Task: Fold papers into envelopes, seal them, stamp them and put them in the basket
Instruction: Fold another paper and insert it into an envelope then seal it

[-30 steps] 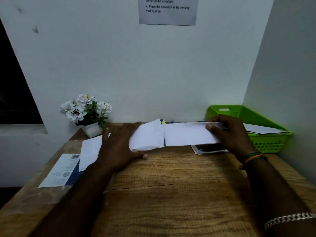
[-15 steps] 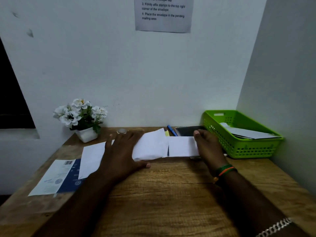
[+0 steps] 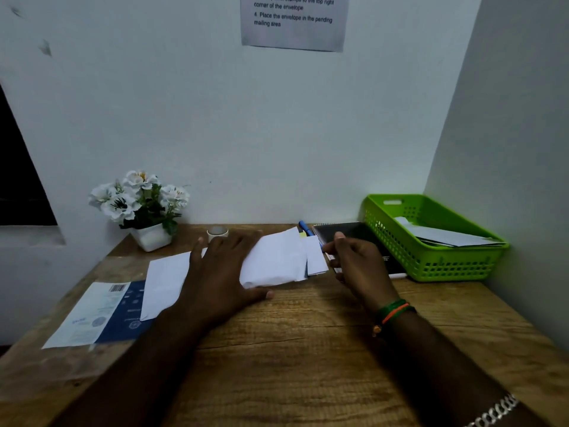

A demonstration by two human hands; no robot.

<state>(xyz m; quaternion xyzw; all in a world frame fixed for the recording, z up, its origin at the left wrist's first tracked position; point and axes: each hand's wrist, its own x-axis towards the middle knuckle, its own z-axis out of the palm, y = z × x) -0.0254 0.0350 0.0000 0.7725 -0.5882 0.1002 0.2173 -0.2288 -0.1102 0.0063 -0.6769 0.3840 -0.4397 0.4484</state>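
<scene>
A white envelope (image 3: 274,260) lies across the middle of the wooden desk (image 3: 308,349), its flap raised toward the wall. My left hand (image 3: 221,272) presses flat on its left part, fingers spread. A folded white paper (image 3: 315,257) sticks out of the envelope's right end, only a short piece showing. My right hand (image 3: 354,260) is at that end with fingers curled, touching the paper's edge. The green basket (image 3: 431,263) stands at the far right with several white envelopes inside.
A white flower pot (image 3: 151,237) stands at the back left. A blue and white printed sheet (image 3: 101,312) lies at the left under the envelope's end. A black notebook (image 3: 357,235), a blue pen (image 3: 304,226) and a small round tape roll (image 3: 217,232) lie near the wall.
My right hand has pushed the folded paper leftward into the envelope, so much less of it shows. My left hand has stayed pressed on the envelope.
</scene>
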